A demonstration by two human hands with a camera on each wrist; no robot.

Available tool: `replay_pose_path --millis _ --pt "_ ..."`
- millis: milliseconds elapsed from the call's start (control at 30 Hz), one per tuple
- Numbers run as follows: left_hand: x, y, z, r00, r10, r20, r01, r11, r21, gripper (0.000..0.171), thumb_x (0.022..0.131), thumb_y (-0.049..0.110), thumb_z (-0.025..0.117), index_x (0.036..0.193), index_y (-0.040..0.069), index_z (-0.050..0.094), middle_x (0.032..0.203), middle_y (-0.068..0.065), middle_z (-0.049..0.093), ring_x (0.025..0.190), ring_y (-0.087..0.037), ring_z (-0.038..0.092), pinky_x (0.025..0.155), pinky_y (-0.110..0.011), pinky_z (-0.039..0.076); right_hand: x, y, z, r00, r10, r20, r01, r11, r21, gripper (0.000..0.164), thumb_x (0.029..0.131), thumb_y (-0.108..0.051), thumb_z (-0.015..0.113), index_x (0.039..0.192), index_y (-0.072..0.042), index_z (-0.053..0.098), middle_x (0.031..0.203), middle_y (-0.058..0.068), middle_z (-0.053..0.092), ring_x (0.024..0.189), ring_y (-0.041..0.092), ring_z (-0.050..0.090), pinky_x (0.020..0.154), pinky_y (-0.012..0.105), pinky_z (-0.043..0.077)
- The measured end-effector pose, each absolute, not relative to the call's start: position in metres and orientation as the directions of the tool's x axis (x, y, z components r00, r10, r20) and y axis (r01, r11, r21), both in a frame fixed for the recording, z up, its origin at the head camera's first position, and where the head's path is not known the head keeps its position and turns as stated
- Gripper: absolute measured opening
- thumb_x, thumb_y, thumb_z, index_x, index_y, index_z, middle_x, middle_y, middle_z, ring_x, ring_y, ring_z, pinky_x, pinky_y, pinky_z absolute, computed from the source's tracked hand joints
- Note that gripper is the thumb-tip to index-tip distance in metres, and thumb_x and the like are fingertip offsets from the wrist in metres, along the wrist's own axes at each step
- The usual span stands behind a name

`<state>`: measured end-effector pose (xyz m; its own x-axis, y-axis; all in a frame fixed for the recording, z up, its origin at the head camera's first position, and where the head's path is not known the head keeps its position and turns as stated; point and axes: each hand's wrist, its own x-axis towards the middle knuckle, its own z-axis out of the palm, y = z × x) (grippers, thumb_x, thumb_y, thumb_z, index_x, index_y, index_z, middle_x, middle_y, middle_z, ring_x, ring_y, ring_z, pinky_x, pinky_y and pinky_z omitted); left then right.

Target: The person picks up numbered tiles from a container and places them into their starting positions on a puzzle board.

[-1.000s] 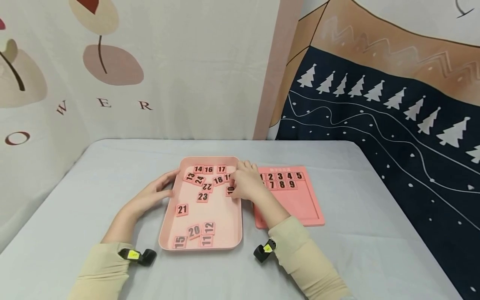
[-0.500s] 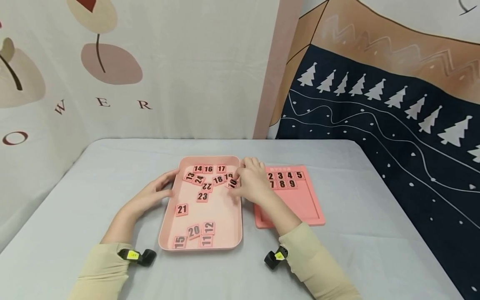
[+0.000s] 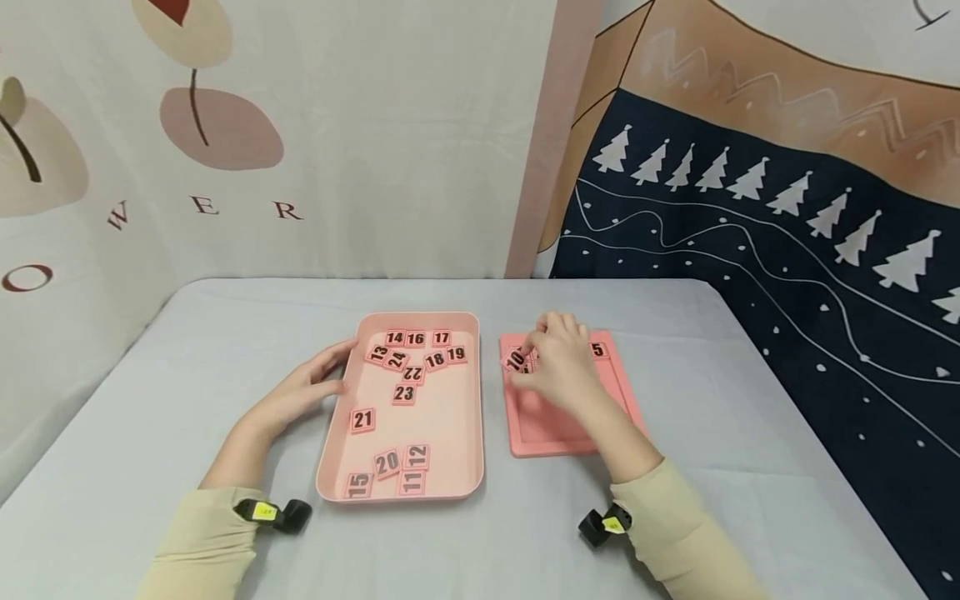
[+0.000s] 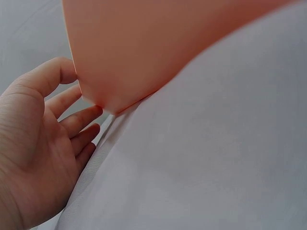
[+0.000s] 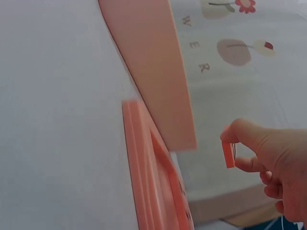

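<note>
Between thumb and finger, my right hand [image 3: 564, 363] pinches a pink number tile [image 3: 515, 360] marked 10. In the right wrist view that tile [image 5: 229, 149] shows edge-on, raised above the pink board [image 5: 148, 177]. The hand is over the board's [image 3: 577, 421] upper left and covers most of its tiles; a 5 tile [image 3: 597, 350] shows beside it. My left hand [image 3: 303, 387] rests at the left side of the light pink tray [image 3: 474, 433]. In the left wrist view its relaxed fingers [image 4: 82, 120] touch the tray's wall [image 4: 124, 52].
Loose number tiles lie in the tray, such as 23 [image 3: 403, 393], 21 [image 3: 363, 419] and 20 [image 3: 387, 463]. Tray and board stand side by side on a pale cloth-covered table [image 3: 720, 400]. Printed curtains [image 3: 375, 150] hang behind it.
My right hand has lifted the 10 tile from the tray's right side and carried it rightward over the board. My left hand has stayed at the tray.
</note>
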<state>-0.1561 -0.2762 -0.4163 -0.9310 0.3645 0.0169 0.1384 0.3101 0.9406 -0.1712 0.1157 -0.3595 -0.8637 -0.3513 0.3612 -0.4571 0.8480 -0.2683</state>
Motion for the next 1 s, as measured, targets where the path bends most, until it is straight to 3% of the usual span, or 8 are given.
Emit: replay_pose_path --millis 400,1000 --pt "-0.157 -0.276 -0.417 -0.932 0.361 0.015 0.137 0.315 0.939 0.068 0.092 0.01 0.059 0.151 0.004 0.026 0.155 -0.019 0.022 0.142 -0.037 0.012 0.112 -0.058 0.006 -0.167 0.177 -0.367 -0.942 -0.169 0.29 -0.26 0.915 -0.31 0.036 0.064 -0.038 0.083 0.078 -0.009 0.068 0.102 0.009 0.047 0.095 0.029 0.037 0.078 0.043 0.028" --pt "-0.157 -0.276 -0.417 -0.933 0.36 0.016 0.135 0.31 0.941 0.068 0.092 0.009 0.059 0.15 0.002 0.025 0.154 -0.02 0.022 0.141 -0.038 0.013 0.112 -0.057 0.007 -0.17 0.207 -0.389 -0.982 0.078 0.174 0.017 0.944 -0.33 0.041 0.069 -0.036 0.081 0.062 -0.006 0.054 0.101 0.019 0.047 0.097 0.037 0.035 0.085 0.049 0.031"
